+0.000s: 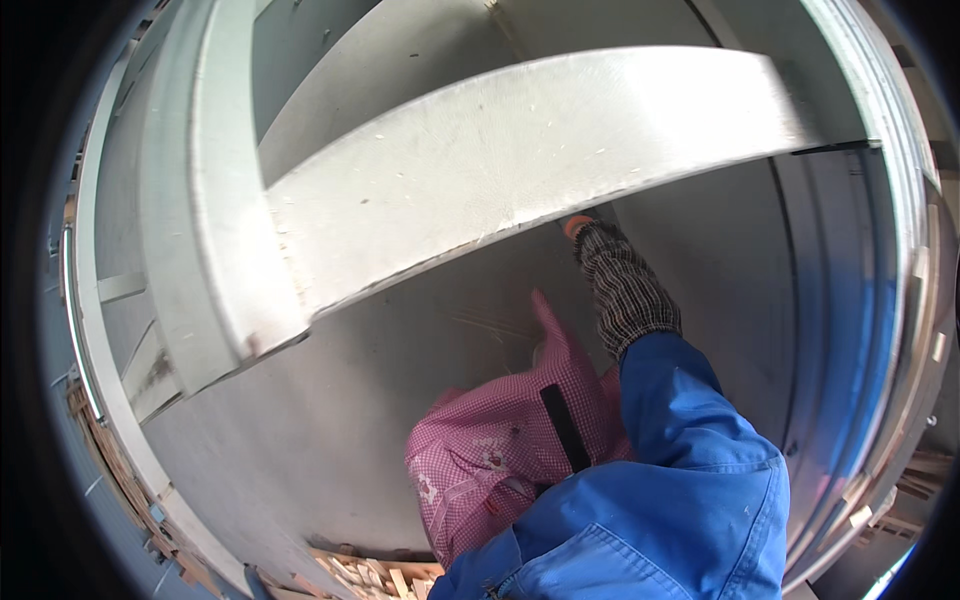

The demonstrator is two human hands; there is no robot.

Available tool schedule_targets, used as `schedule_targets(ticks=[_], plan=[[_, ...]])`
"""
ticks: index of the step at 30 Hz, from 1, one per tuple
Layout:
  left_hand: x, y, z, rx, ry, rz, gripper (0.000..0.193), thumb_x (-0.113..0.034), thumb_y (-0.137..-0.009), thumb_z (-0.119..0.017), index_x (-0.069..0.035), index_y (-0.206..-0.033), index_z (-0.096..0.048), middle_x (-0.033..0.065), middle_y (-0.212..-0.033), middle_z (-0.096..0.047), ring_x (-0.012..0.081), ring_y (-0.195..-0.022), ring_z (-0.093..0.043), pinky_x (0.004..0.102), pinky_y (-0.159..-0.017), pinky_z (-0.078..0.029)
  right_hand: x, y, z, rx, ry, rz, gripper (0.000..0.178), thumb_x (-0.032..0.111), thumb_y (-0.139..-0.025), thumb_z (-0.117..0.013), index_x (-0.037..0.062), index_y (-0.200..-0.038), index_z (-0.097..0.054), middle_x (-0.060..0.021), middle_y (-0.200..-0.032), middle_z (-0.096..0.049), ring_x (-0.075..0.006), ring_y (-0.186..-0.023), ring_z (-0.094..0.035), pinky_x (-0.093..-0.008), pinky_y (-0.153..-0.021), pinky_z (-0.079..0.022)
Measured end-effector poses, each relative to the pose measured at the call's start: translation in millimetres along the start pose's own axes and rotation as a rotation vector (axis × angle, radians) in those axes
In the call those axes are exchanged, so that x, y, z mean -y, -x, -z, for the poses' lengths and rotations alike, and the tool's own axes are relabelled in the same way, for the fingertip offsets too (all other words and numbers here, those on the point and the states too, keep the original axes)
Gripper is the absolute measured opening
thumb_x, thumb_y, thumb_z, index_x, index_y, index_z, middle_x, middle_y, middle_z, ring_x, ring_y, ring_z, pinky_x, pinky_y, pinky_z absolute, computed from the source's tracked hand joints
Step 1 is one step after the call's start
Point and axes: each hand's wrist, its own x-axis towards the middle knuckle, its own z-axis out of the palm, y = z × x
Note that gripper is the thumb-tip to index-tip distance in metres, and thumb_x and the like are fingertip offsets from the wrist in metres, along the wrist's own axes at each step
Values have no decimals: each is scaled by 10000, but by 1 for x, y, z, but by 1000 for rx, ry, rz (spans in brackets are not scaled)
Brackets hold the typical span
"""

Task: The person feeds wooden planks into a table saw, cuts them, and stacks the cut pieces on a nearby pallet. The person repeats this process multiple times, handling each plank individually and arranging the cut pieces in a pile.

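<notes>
My right hand point(615, 272), in a dark grey and white knit glove, reaches forward from a blue sleeve under a pale, wide metal beam point(520, 135). A small orange patch point(577, 226) shows at the far end of the glove, right by the beam's lower edge. Whether it is part of the glove or a separate thing, I cannot make out. The fingers are hidden, so what they hold or touch does not show. Beside that arm, to its left, hangs pink checked cloth point(490, 440) with flower prints and a black strip point(565, 428). My left hand is out of the picture.
A pale upright metal post point(235, 200) joins the beam at the left. Behind and below spreads a smooth grey metal panel point(310, 430). Cut wood pieces point(380, 577) lie at the bottom edge. A pale curved frame edge point(885, 100) bounds the right side.
</notes>
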Motion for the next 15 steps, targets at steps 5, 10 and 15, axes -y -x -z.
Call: schedule_targets(ticks=[5,10,15], plan=[[-28,-19,14,30,52,-48,788,-309,-832,-709,7,-1452,-339,265,-1401,-452,372,-1269,-463,448,-1045,-403,4,-58,-35,11,-190,-127,234,215,-911,-585,63,-1048,-698,-150,-1044,-682,-314,-850,-635,-483,-648,-500],[-31,-16,15,24,30,-63,780,-360,-846,-687,2,-1449,-350,263,-1409,-446,367,-1282,-451,448,-1055,-391,16,-53,-90,37,-354,-219,220,222,-915,-584,61,-1014,-695,-147,-1011,-685,-281,-809,-633,-440,-653,-493],[-17,-21,6,101,34,-86,777,-410,-860,-665,-2,-1446,-360,260,-1417,-440,362,-1296,-439,448,-1065,-378,25,22,-106,-68,-440,-352,213,230,-918,-582,59,-980,-693,-145,-978,-688,-248,-768,-631,-396,-657,-485]])
